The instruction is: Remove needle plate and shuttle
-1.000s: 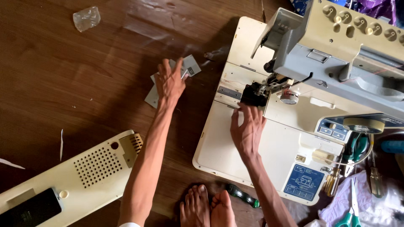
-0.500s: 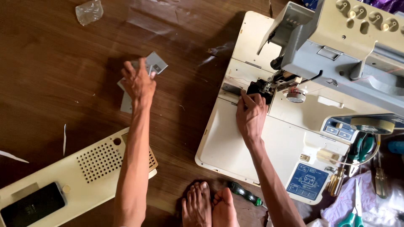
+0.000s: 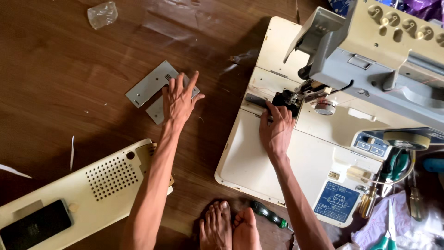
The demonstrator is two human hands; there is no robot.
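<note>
Metal plate [image 3: 149, 86] lies under flat left hand [image 3: 178, 102], fingers spread.

The left hand [image 3: 178, 99] lay flat, palm down, fingers spread, at the end of a straight arm, while the right hand [image 3: 276, 129] rested palm down, its fingers curled forward together.

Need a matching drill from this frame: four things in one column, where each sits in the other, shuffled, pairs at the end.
Things:
1. grey metal plates
2. crumpled clear plastic wrapper
3. black phone
4. green-handled screwdriver

Places:
A. on the cream perforated cover panel
B. floor, beside the bare feet
C. under the left hand
D. floor, top left corner

Pairs: 1-C, 2-D, 3-A, 4-B
</note>
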